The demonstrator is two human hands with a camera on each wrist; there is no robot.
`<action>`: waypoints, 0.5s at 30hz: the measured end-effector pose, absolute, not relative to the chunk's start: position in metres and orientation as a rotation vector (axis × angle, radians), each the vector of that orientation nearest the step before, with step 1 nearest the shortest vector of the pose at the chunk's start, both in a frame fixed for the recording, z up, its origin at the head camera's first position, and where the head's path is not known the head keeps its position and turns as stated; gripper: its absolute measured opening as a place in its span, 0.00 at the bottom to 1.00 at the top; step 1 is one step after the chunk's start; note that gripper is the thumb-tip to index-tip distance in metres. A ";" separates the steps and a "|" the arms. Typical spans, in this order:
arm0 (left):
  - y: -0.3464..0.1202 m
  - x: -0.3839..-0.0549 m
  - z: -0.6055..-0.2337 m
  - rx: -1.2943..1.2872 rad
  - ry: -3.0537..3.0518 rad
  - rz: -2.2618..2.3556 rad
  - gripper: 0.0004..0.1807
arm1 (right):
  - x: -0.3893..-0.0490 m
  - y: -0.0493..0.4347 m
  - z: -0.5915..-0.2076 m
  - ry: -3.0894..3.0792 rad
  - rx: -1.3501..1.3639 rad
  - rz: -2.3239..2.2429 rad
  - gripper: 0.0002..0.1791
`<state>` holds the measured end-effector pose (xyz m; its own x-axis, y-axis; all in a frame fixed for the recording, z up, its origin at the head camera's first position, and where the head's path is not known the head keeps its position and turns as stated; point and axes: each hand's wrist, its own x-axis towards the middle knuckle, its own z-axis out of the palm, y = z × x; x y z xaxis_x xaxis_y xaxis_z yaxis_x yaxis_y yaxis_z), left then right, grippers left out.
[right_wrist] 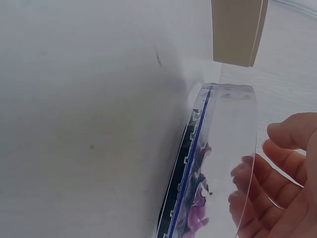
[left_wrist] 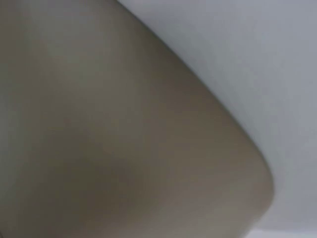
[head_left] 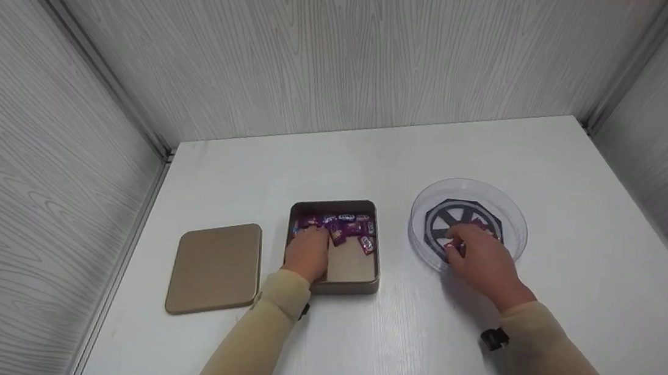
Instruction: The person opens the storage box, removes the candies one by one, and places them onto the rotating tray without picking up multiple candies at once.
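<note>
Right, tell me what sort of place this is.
Probably a booth for tabletop work: grey wood-grain panels stand on three sides of a flat white table holding a round clear plastic dish.

Person wears long sleeves, plain beige-cream, no print visible. Left sleeve [head_left: 251, 345] bunches into a soft, puffy cuff [head_left: 287, 292] at the wrist; right sleeve [head_left: 561, 369] same fabric, smoother, darker on its shaded side. Small black block [head_left: 304, 311] at left wrist, boxier black block [head_left: 494, 339] at right, slight shine, details too small.
</note>
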<state>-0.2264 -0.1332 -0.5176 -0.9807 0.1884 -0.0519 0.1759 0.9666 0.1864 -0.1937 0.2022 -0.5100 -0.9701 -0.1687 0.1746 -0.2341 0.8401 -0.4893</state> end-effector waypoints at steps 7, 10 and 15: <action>-0.138 -0.231 -0.516 0.242 3.088 0.437 0.03 | -0.194 0.203 -0.511 -2.890 0.296 0.832 0.12; -0.138 -0.228 -0.510 0.191 3.051 0.589 0.05 | -0.192 0.200 -0.510 -2.880 0.317 0.857 0.12; -0.135 -0.217 -0.497 0.218 3.043 0.774 0.11 | -0.187 0.192 -0.507 -2.856 0.372 0.902 0.11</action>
<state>-0.2166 -0.1352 -0.4973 -0.9904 0.1324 0.0402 0.1355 0.8695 0.4750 -0.1866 0.1918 -0.5071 -0.9621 -0.1956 0.1902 -0.2694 0.7917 -0.5483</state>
